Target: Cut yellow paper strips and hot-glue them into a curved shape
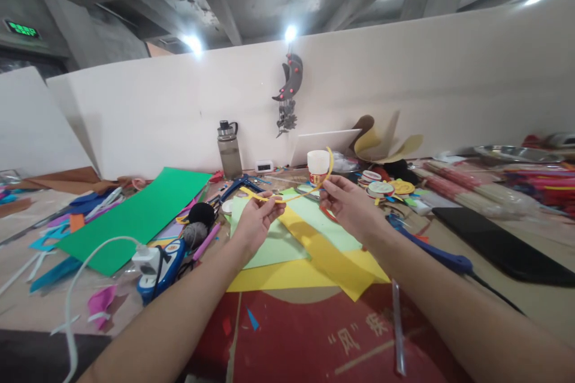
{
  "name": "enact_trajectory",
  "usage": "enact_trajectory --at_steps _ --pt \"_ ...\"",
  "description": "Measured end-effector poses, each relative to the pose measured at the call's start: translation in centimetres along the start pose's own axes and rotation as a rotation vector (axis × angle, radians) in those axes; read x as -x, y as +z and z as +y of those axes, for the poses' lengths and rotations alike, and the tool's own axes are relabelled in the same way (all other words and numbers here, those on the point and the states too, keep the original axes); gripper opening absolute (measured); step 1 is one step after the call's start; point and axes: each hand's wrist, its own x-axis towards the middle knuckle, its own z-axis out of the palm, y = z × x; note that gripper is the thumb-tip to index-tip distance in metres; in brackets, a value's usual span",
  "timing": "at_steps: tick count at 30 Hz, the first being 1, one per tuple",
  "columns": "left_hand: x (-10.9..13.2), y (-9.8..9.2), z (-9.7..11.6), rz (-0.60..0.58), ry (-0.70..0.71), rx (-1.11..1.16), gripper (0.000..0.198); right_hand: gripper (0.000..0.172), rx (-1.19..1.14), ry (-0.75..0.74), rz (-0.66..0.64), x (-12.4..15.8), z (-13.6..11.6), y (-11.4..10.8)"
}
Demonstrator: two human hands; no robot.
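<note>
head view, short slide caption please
Left hand and right hand holding a thin yellow strip above pale green sheets.

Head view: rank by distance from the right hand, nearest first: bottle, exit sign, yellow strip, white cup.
1. Yellow strip: held in the right hand.
2. White cup: just beyond that hand.
3. Bottle: farther back, to the left.
4. Exit sign: far back, upper left.

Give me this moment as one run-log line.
left hand: pinching yellow strip | right hand: pinching same strip | strip: curved, held over light-green sheet | beyond: white cup
</note>
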Motion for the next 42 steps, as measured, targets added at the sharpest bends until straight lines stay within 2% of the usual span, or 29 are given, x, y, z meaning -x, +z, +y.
enact_trajectory --at_steps 5,8,13,16,19,21,24,26,28,31,34,38,42 --pt "0.2 0.4 0.2 0.029 0.191 -0.208 0.03 0.027 0.082 -0.054 -0.02 0.5 0.0 0.1" --pt "0.1 0.3 0.2 0.071 0.283 -0.341 0.031 0.024 0.206 -0.083 -0.029 1.0 0.0 0.4" --pt "0.0 0.1 0.3 0.121 0.326 -0.417 0.023 0.015 0.517 -0.189 -0.085 1.5 0.2 0.5" --pt "0.2 0.1 0.5 0.136 0.366 -0.611 0.02 0.016 0.652 -0.306 -0.134 1.6 0.7 0.4" --pt "0.3 0.1 0.5 0.087 0.381 -0.746 0.021 0.017 0.701 -0.388 -0.162 1.5 1.1 0.2" --pt "0.3 0.1 0.5 0.012 0.32 -0.688 0.024 0.015 0.66 -0.382 -0.152 1.5 1.1 0.2" --pt "0.3 0.1 0.9 -0.119 0.209 -0.45 0.029 0.011 0.567 -0.303 -0.119 1.3 0.8 0.3" --pt "0.2 0.1 1.3 -0.15 0.191 -0.326 0.029 0.009 0.509 -0.238 -0.096 1.2 0.7 0.3" --pt "0.0 0.1 1.8 -0.139 0.218 -0.264 0.029 0.009 0.466 -0.18 -0.061 1.0 0.8 0.1" --pt "-0.4 -0.1 2.3 -0.114 0.251 -0.192 0.03 0.02 0.418 -0.126 0.005 0.8 1.0 -0.1" --pt "-0.7 -0.3 2.5 -0.068 0.219 -0.097 0.035 0.029 0.397 -0.089 0.018 0.7 0.9 -0.2" --pt "-0.9 -0.5 2.5 0.004 0.207 -0.01 0.042 0.023 0.348 -0.092 -0.009 1.0 0.8 -0.1" --pt "-0.9 -0.4 2.7 0.025 0.192 0.007 0.048 0.023 0.455 -0.089 -0.034 1.3 1.0 0.0"
